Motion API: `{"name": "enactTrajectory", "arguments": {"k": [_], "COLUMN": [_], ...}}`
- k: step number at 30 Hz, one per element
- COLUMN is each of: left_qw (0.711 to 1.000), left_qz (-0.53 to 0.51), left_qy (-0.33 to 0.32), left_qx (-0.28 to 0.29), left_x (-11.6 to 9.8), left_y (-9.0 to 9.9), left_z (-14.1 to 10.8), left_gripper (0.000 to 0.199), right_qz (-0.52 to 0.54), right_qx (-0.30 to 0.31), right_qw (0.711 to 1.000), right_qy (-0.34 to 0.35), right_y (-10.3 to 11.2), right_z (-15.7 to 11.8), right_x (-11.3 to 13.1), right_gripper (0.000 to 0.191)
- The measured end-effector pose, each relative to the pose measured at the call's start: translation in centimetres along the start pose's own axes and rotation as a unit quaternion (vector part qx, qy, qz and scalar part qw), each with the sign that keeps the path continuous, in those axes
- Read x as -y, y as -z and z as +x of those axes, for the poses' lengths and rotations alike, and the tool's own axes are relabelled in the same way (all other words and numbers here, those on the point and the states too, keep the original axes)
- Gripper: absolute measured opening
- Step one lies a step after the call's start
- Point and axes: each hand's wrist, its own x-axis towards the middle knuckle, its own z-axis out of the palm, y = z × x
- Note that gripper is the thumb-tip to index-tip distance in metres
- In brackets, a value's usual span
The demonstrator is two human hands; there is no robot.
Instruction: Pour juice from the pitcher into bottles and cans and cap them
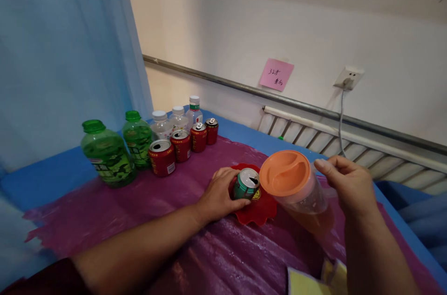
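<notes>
Fingers and thumb of my left hand (221,192) wrap round a green can (242,189) with an open top, which stands on a red scalloped mat (256,211). By its handle, my right hand (345,181) holds a clear pitcher (310,209) with an orange lid (285,173). The pitcher tilts toward the can, its lid's edge close to the can's top. Some amber liquid shows inside the pitcher. Whether any liquid runs between the two cannot be made out.
Behind my left hand stand several red cans (161,159), two green bottles (106,155) and clear bottles with white caps (161,125). Yellow cloths (307,282) lie at the front edge. A radiator (300,134) and a plugged-in cord (341,120) are beyond the purple-covered table (195,244).
</notes>
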Motion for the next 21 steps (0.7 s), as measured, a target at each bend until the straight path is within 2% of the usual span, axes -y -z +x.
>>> {"name": "enactTrajectory", "arguments": {"k": [21], "left_qw": [1.000], "left_qz": [0.000], "left_qy": [0.009], "left_qx": [0.008], "left_x": [0.2], "left_y": [-0.3], "left_z": [0.0], "left_gripper": [0.069], "right_qz": [0.006], "right_qx": [0.000], "right_qw": [1.000], "right_qy": [-0.030], "right_y": [0.7], "right_z": [-0.3], "right_x": [-0.9], "right_gripper": [0.048]}}
